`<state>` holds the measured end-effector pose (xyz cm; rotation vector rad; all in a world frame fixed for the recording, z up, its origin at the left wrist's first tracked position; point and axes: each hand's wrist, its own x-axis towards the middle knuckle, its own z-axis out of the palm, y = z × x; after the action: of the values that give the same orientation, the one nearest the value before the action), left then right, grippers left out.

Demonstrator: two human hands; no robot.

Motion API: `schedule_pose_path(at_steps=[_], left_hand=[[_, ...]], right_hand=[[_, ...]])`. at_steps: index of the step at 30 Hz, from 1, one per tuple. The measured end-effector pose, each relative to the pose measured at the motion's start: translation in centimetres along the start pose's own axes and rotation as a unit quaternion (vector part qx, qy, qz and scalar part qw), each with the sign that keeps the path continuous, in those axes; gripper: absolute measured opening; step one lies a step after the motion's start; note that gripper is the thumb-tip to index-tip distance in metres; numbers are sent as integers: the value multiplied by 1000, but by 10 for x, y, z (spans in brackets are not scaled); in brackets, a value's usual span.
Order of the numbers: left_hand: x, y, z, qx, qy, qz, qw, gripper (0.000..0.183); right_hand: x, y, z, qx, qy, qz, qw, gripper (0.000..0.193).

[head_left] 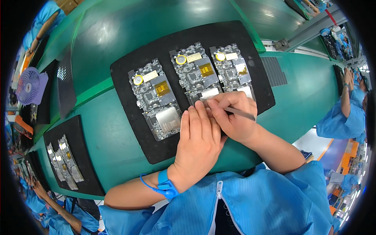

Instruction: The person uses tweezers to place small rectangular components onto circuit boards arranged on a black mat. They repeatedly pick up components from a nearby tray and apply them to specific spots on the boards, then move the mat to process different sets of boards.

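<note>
Three long circuit boards lie side by side on a black foam mat: a left board (150,94), a middle board (192,72) and a right board (234,70). Each carries a round yellow-rimmed coin cell and a silver shield plate. My left hand (200,135) rests flat, its fingers stretched together over the lower end of the middle board. Beside those fingertips, my right hand (235,113) is closed on a pair of flat grey metal tweezers (241,113). Their tip is hidden by the fingers, close to the middle board's silver plate (210,93). A blue wrist strap (166,184) circles my left wrist.
The black mat (131,135) sits on a green bench (113,131). A second black mat (88,156) with several boards lies to the left. A purple fan (29,86) stands farther left. Co-workers in blue sit at both sides. A metal rail (309,29) crosses the far right.
</note>
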<state>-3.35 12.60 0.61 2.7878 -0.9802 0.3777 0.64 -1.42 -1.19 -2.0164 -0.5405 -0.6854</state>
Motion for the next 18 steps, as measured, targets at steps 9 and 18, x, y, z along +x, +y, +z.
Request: schedule_pose_path(at_steps=[9, 18], left_hand=[[17, 13, -33, 3, -99, -35, 994, 64], [138, 101, 53, -142, 41, 140, 979, 62]], right_hand=[[25, 42, -120, 205, 201, 304, 908, 24], [-2, 127, -225, 130, 197, 435, 869, 23]])
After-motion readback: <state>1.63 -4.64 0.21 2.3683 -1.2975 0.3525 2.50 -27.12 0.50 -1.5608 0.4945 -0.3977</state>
